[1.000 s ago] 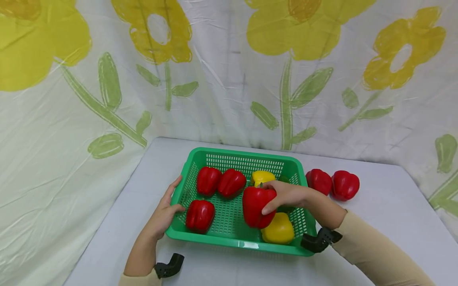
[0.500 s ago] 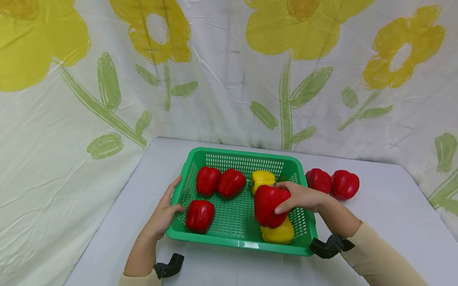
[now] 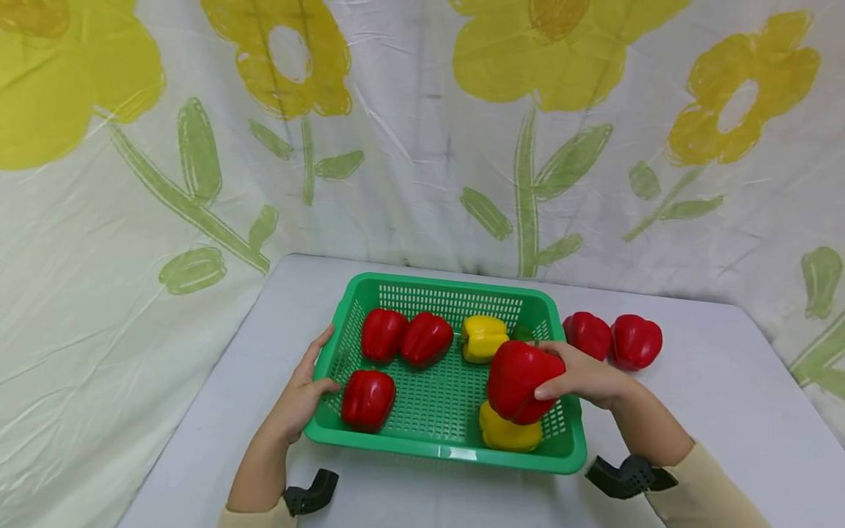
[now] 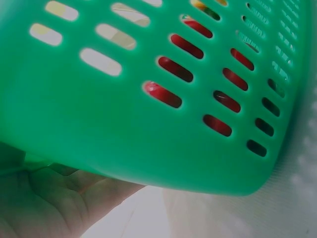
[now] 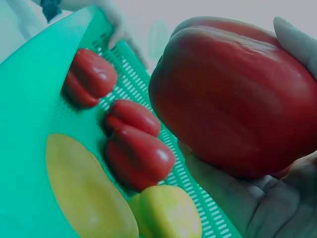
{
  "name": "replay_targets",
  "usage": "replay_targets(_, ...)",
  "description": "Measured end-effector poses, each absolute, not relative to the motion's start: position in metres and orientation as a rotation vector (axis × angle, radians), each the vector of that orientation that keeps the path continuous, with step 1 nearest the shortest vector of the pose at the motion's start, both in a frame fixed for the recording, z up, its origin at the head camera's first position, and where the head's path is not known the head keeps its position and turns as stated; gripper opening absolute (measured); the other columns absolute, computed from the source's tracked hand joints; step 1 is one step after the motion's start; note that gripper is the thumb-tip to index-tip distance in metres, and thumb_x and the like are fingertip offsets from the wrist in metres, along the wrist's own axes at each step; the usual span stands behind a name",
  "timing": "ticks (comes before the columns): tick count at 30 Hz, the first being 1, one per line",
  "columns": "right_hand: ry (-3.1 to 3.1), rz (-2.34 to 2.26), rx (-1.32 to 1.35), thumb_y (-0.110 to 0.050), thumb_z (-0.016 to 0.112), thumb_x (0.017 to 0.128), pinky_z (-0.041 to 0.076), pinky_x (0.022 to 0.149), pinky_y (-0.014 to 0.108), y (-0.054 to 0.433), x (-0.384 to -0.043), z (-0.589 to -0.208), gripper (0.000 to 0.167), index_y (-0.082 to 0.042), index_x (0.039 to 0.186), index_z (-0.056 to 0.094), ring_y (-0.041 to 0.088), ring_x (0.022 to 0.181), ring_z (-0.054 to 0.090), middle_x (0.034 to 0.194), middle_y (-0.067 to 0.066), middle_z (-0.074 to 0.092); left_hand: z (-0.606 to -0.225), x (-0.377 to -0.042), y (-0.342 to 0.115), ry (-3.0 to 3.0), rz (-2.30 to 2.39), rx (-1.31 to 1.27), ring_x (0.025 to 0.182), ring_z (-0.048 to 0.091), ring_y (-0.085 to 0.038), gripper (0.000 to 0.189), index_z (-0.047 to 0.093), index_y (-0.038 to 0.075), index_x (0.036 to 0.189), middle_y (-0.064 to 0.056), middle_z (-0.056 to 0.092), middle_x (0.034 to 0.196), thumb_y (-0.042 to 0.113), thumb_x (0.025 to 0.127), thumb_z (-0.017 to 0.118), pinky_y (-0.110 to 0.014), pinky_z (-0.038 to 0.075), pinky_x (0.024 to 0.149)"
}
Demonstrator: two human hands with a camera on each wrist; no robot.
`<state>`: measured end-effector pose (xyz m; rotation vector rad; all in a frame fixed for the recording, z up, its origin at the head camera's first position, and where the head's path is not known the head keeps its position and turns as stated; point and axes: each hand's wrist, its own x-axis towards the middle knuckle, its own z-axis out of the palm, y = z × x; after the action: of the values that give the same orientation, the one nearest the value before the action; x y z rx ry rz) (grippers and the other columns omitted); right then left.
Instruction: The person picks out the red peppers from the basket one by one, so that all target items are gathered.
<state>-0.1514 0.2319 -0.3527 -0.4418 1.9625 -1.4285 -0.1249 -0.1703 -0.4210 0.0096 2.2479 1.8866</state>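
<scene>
My right hand (image 3: pixel 584 375) holds a red bell pepper (image 3: pixel 523 383) raised over the right end of a green plastic basket (image 3: pixel 455 452). In the right wrist view the fingers and thumb wrap this bell pepper (image 5: pixel 233 94) from both sides. My left hand (image 3: pixel 298 392) grips the basket's left rim, thumb over the inside and fingers along the outer wall. From the left wrist camera, part of the left hand (image 4: pixel 64 198) shows below the basket wall (image 4: pixel 89 124). Below the held pepper lies a yellow bell pepper (image 3: pixel 505 433), partly covered by it.
Inside the basket lie more red bell peppers (image 3: pixel 368 400), a second yellow one (image 3: pixel 484 339) and a green item (image 3: pixel 523 333), mostly hidden. Two red bell peppers (image 3: pixel 636 342) sit on the white table (image 3: pixel 686 411) right of the basket. A flowered curtain (image 3: pixel 422 147) hangs behind.
My right hand has carried the red bell pepper rightward across the basket, uncovering the yellow bell pepper at the back. The left hand has stayed on the rim.
</scene>
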Motion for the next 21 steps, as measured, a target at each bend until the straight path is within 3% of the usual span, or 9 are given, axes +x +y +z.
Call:
replay_targets(5,1.959,-1.481,-0.463,-0.008,0.067,0.077,0.053,0.078,0.041,0.240,-0.148,-0.356,0.067,0.011,0.128,0.028,0.022,0.102,0.054,0.111,0.007,0.056,-0.420,-0.124,-0.171,2.251,1.881,0.004,0.137,0.021,-0.034,0.081,0.014,0.027,0.150,-0.007,0.010,0.156,-0.008,0.081,0.041,-0.046,0.037,0.098)
replay_targets(11,1.904,-1.599,-0.574,-0.005,0.064,0.079,0.054,0.077,0.038,0.249,-0.146,-0.363,0.045,-0.008,0.119,0.042,0.017,0.100,0.059,0.107,-0.004,0.061,-0.420,-0.124,-0.171,2.258,1.880,0.001,0.137,0.023,-0.034,0.081,0.014,0.027,0.149,-0.007,0.011,0.156,-0.008,0.081,0.041,-0.045,0.038,0.098)
replay_targets(21,1.902,-1.720,-0.652,-0.003,0.061,0.080,0.054,0.076,0.036,0.267,-0.142,-0.371,0.045,-0.020,0.119,0.048,0.013,0.100,0.060,0.108,-0.008,0.062,-0.420,-0.123,-0.172,2.279,1.874,0.014,0.138,0.019,-0.034,0.081,0.014,0.026,0.150,-0.007,0.010,0.156,-0.008,0.081,0.041,-0.047,0.036,0.099)
